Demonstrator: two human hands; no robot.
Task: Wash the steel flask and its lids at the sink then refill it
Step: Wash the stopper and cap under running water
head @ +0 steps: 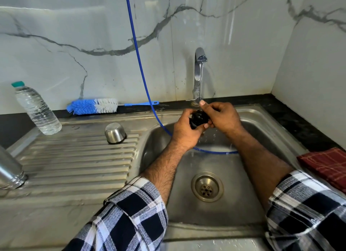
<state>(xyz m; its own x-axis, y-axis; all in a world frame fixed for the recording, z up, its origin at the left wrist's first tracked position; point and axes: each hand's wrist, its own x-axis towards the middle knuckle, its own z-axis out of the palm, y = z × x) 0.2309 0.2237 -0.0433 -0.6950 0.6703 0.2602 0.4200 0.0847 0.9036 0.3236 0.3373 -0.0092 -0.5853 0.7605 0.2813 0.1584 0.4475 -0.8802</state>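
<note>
At the centre of the frame, over the stainless steel sink basin, two hands share one small black plastic flask stopper under a thin stream from the single chrome tap. The left hand curls around the stopper from below, and the right hand pinches it from the right with curled fingers. On the ribbed drainboard at left stand one upturned steel cup lid and, at the far left edge, one steel flask body. Upper left holds one clear plastic water bottle and one blue-and-white bottle brush. One blue hose drops into the basin; one red checked cloth lies at right.
</note>
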